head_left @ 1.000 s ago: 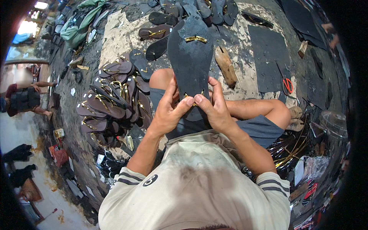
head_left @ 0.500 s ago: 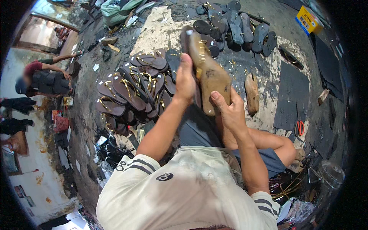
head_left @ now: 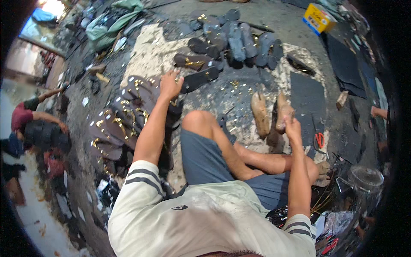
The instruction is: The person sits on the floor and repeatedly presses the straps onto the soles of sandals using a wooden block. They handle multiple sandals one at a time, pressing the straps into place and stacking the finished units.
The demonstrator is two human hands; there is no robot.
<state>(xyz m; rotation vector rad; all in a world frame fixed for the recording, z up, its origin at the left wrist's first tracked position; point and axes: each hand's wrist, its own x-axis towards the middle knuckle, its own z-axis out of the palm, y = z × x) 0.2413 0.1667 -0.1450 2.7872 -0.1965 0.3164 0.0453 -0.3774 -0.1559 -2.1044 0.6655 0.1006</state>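
Note:
My right hand (head_left: 293, 129) grips the heel end of a wooden shoe last (head_left: 284, 110), low beside a second wooden last (head_left: 260, 112) on the floor. My left hand (head_left: 171, 85) reaches over the right side of a heap of brown flip-flops (head_left: 110, 125) with gold straps. Its fingers look spread, slightly blurred, and nothing shows in them. Just right of those fingers lies a black sole (head_left: 201, 80). Beyond it rests a brown flip-flop with a gold strap (head_left: 191, 63).
Several dark soles and sandals (head_left: 236, 40) lie farther off. Dark sheets (head_left: 306, 92) and orange-handled scissors (head_left: 319, 140) lie on the right, with a yellow box (head_left: 318, 19) beyond. A clear round container (head_left: 365, 179) stands near right. Another person (head_left: 25, 118) sits at far left.
The last has come out of the flip-flop and moved right and down in my right hand. My left hand has let go of the flip-flop and moved left to the heap.

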